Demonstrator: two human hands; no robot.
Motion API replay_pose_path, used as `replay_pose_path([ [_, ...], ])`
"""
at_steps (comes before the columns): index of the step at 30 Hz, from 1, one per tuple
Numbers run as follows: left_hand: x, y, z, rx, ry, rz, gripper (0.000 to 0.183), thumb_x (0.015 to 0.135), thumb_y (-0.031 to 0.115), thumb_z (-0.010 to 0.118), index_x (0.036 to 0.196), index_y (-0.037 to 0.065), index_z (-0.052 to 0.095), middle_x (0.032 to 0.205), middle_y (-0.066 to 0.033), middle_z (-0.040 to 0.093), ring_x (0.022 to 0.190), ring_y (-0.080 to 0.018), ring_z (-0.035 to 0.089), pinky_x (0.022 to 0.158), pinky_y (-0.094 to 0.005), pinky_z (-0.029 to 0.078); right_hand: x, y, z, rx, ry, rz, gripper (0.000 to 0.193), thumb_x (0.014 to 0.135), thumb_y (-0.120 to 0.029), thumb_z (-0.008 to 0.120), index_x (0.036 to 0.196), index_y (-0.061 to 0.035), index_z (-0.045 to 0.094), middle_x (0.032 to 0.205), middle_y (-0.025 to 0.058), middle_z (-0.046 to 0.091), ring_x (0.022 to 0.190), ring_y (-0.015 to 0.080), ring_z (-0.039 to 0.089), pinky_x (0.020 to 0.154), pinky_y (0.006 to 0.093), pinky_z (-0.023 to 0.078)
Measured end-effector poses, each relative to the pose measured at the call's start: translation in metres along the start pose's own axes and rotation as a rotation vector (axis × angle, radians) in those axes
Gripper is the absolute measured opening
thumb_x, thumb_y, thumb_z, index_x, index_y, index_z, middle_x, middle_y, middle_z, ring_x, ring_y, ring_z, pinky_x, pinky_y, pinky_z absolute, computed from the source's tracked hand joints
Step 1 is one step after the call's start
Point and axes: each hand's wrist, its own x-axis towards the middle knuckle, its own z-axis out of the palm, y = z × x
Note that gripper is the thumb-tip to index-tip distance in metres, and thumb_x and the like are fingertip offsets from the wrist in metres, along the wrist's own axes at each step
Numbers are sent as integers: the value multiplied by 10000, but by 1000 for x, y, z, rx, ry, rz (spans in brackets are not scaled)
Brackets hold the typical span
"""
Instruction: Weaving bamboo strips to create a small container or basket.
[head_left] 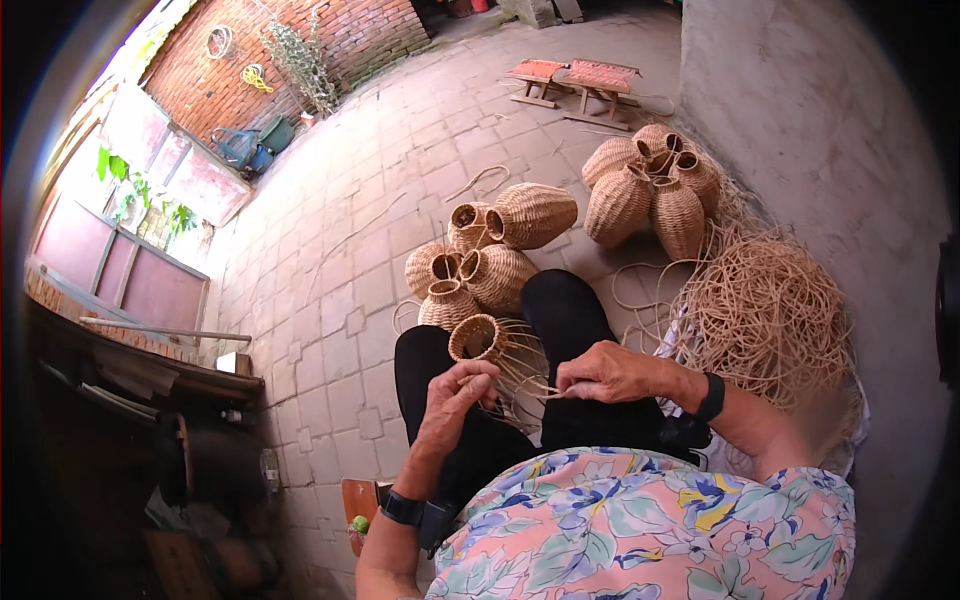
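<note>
Between my knees is a small unfinished wicker basket [478, 338], its round woven rim tipped up toward me and loose strands fanning out to the right. My left hand [458, 400] is closed at the near side of this basket, fingers curled around strands just below the rim. My right hand [606, 372], over my right thigh, pinches the ends of several pale strands [530, 378] stretched across from the basket. Just beyond my knees lies a cluster of woven vase-shaped baskets [500, 275], some on their sides with openings showing.
A second group of woven baskets [655, 195] stands farther right. Beside it a big tangled heap of cord [770, 300] lies against the grey wall [820, 130]. Two low folding stools [600, 80] stand on the paved floor [340, 270]. Loose cords trail over the paving. Dark clutter [210, 460] fills the left.
</note>
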Motion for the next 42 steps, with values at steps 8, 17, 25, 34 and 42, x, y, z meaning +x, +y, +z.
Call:
replay_pose_path([
  [8, -1, -16, 20, -108, -74, -29, 229, 991, 149, 584, 1145, -12, 638, 927, -79, 692, 803, -120, 647, 769, -260, 537, 30, -15, 19, 337, 39, 144, 308, 936, -322, 587, 929, -20, 649, 713, 158, 642, 700, 346, 653, 649, 436, 486],
  [17, 33, -13, -24, 523, 293, 278, 157, 929, 107, 621, 1057, 44, 687, 897, -83, 716, 815, -150, 666, 729, -294, 521, 46, -1, 25, -334, 351, 206, 264, 861, -260, 555, 736, -49, 654, 667, 204, 625, 670, 390, 645, 634, 478, 508],
  [25, 57, 17, -30, 1165, 45, 309, 182, 878, 212, 636, 999, 116, 732, 878, -69, 714, 823, -253, 624, 815, -395, 448, 46, -3, 26, -235, 301, 335, 293, 788, -291, 541, 660, -72, 687, 671, 187, 649, 664, 377, 654, 674, 471, 520],
  [34, 63, 22, -23, 1174, -100, 260, 254, 879, 278, 594, 979, 97, 742, 884, -88, 720, 842, -251, 651, 867, -393, 394, 54, 3, 21, -37, 220, 412, 299, 767, -307, 539, 647, -70, 677, 586, 121, 625, 592, 306, 636, 621, 423, 493],
  [42, 60, 10, -1, 1210, 40, 211, 249, 816, 295, 644, 886, 82, 754, 728, -115, 702, 697, -267, 650, 870, -373, 386, 53, 4, 26, 9, 249, 386, 288, 792, -272, 543, 733, -15, 660, 690, 186, 640, 660, 351, 642, 652, 444, 499],
])
